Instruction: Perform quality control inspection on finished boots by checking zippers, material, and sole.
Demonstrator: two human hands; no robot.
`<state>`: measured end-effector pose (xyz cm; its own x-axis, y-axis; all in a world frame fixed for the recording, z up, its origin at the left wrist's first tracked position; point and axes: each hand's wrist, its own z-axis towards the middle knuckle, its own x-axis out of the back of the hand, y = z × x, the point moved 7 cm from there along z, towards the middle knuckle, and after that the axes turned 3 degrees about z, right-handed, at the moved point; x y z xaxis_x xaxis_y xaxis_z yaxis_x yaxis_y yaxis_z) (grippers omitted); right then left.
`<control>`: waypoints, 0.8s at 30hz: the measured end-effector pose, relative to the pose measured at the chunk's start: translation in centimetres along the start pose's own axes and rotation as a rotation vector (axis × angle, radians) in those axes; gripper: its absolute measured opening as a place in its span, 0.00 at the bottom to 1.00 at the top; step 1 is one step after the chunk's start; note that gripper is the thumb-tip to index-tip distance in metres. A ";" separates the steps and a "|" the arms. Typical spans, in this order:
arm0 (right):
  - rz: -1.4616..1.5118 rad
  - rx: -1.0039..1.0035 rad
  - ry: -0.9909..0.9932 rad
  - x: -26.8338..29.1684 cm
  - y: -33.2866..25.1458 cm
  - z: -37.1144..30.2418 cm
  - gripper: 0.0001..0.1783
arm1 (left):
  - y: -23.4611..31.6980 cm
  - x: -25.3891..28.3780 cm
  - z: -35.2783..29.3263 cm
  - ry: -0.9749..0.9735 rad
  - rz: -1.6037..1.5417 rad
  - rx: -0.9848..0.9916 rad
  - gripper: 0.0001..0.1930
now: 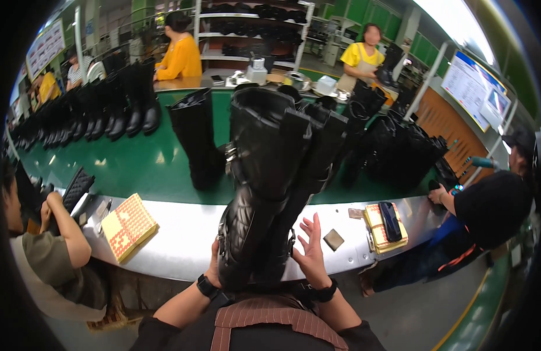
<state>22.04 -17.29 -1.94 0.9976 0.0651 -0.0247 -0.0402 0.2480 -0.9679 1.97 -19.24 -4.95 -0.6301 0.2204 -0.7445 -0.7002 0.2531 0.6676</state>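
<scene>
A pair of tall black boots (256,158) stands upright close in front of me at the table's near edge, with buckles and a quilted patch on the ankle. My left hand (213,264) is closed against the left side of the boots, its fingers partly hidden behind them. On the other side, my right hand (311,248) is open with fingers spread, its thumb side close to the boots; whether it touches them I cannot tell. Beyond the pair, a single tall black boot (194,140) stands on the green surface.
Metal edging (182,228) runs along the green table (147,164). On it lie a patterned yellow stack (130,225), a brown square piece (333,239) and a phone (390,221) on another stack. Rows of boots (106,108) stand left, more boots (393,143) right. Co-workers sit on both sides.
</scene>
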 end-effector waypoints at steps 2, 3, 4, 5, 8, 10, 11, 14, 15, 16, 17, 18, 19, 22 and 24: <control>-0.133 0.108 -0.059 -1.2 -1.6 0.2 0.45 | -0.1 -0.3 0.1 0.000 -0.214 0.031 0.44; -0.230 0.333 -0.156 -2.2 -3.8 -0.4 0.39 | -0.2 -0.9 -0.3 -0.064 -0.288 0.066 0.44; -0.194 0.301 -0.185 -2.6 -4.2 -0.6 0.42 | -0.4 -0.7 -0.3 -0.050 -0.229 0.087 0.44; -0.063 0.261 -0.212 -2.7 -4.9 -0.7 0.42 | -0.4 -0.5 -0.4 -0.028 -0.213 0.087 0.44; 0.149 0.220 -0.247 -2.8 -7.1 -1.3 0.45 | -0.4 0.0 -0.6 -0.033 -0.156 0.066 0.43; 0.205 0.182 -0.265 -3.3 -7.9 -1.3 0.47 | -0.5 0.3 -0.6 -0.050 -0.120 0.040 0.43; 0.178 0.150 -0.250 -3.6 -8.0 -1.2 0.48 | -0.5 0.5 -0.6 -0.047 -0.031 0.013 0.44; 0.175 0.113 -0.034 -3.2 -8.0 -0.5 0.33 | -0.6 0.4 -0.3 -0.029 0.146 -0.080 0.43; 0.223 0.119 0.045 -2.9 -7.9 -0.1 0.28 | -0.3 0.2 -0.2 -0.011 0.234 -0.150 0.42; 0.258 0.134 0.124 -2.4 -7.8 0.1 0.22 | -0.4 0.0 0.0 -0.012 0.233 -0.150 0.42; 0.269 0.124 0.118 -2.4 -7.6 0.4 0.22 | -0.5 -0.1 0.1 0.000 0.223 -0.139 0.41; 0.272 0.095 0.176 -1.8 -7.1 0.6 0.19 | -0.3 -0.2 0.2 0.006 0.214 -0.139 0.41; 0.276 0.061 0.235 -1.2 -6.5 0.8 0.16 | -0.1 0.1 0.2 0.068 0.292 -0.135 0.41; 0.191 0.003 0.216 0.1 -5.6 1.6 0.13 | 0.6 3.6 -0.8 0.418 0.499 0.233 0.35; 0.150 0.002 0.185 1.0 -5.5 2.0 0.13 | 5.0 4.3 -1.5 0.607 0.697 -0.081 0.32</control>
<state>23.16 -16.63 3.89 0.9737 -0.0772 -0.2142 -0.1890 0.2512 -0.9493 -4.72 -18.48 -4.81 -0.9692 -0.2389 -0.0595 -0.1037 0.1770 0.9787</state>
